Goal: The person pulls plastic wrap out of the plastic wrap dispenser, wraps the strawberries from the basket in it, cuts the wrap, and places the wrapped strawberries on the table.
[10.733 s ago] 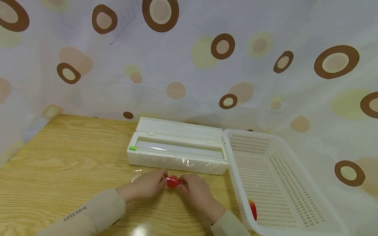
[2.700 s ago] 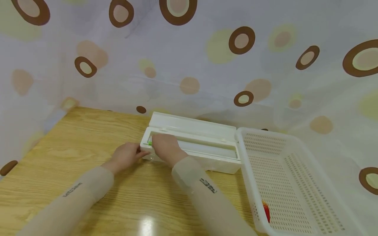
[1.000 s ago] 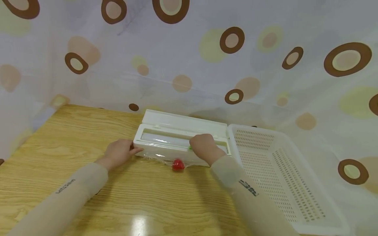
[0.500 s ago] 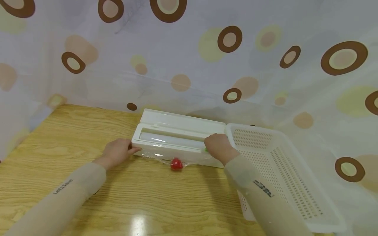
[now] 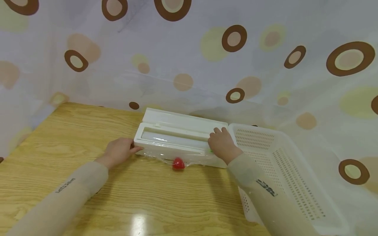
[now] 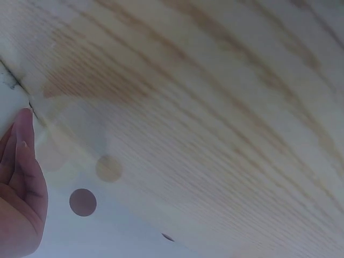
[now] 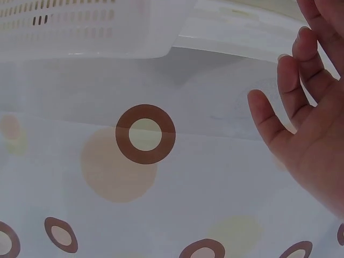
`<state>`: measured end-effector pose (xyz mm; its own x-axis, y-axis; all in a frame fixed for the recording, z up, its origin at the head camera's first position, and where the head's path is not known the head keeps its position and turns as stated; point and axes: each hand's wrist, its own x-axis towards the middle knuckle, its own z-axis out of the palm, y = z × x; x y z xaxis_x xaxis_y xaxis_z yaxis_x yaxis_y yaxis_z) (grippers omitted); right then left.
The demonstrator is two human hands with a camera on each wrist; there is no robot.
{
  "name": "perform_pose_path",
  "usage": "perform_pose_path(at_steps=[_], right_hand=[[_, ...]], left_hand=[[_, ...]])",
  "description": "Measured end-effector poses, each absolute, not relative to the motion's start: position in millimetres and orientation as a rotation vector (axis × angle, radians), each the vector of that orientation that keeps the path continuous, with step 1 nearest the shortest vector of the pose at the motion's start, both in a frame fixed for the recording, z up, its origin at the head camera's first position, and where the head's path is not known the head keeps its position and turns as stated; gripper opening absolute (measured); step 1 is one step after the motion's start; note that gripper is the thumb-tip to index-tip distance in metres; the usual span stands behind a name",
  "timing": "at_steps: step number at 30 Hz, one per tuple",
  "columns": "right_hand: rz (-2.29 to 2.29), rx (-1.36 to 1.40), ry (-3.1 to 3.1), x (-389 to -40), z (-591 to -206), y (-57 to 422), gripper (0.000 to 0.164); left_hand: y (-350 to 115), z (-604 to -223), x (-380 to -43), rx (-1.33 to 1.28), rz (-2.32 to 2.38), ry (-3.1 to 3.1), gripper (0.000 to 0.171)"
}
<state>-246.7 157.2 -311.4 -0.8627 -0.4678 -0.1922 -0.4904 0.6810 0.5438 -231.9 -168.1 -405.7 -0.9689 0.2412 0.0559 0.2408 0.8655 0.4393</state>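
Observation:
A long white cling film dispenser (image 5: pixel 159 151) stands on the table with its lid (image 5: pixel 186 120) raised, a roll of film (image 5: pixel 174 140) inside. My left hand (image 5: pixel 119 152) grips its left end, thumb on the front face; the fingers (image 6: pixel 24 142) show in the left wrist view. Over the right end is my right hand (image 5: pixel 222 146), its fingers raised and apart, also in the right wrist view (image 7: pixel 312 129). A green slide cutter (image 5: pixel 211 151) peeks out beneath that hand. Clear film hangs down the front, where a small red, rounded, strawberry-like thing (image 5: pixel 178 164) lies against it.
A white perforated plastic basket (image 5: pixel 262 128) stands right of the dispenser, partly covered by my right sleeve (image 5: pixel 265 186). Wooden table (image 5: pixel 165 200) extends in front and to the left. A circle-patterned curtain (image 5: pixel 183 49) hangs behind.
My right hand has slid the green cutter from the dispenser's left end to its right end, and its curled fingers have now straightened. My left hand keeps its grip on the left end.

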Motion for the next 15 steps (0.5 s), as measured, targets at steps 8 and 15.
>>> perform_pose_path(at_steps=[8, 15], right_hand=[[0.998, -0.799, 2.825, -246.3, -312.6, 157.6, 0.010], [1.061, -0.815, 2.820, -244.5, -313.9, 157.8, 0.009]], left_hand=[[-167.7, -406.5, -233.4, 0.400, 0.722, 3.031, 0.033], [-168.3, -403.5, -230.7, 0.399, 0.718, 3.037, 0.033]])
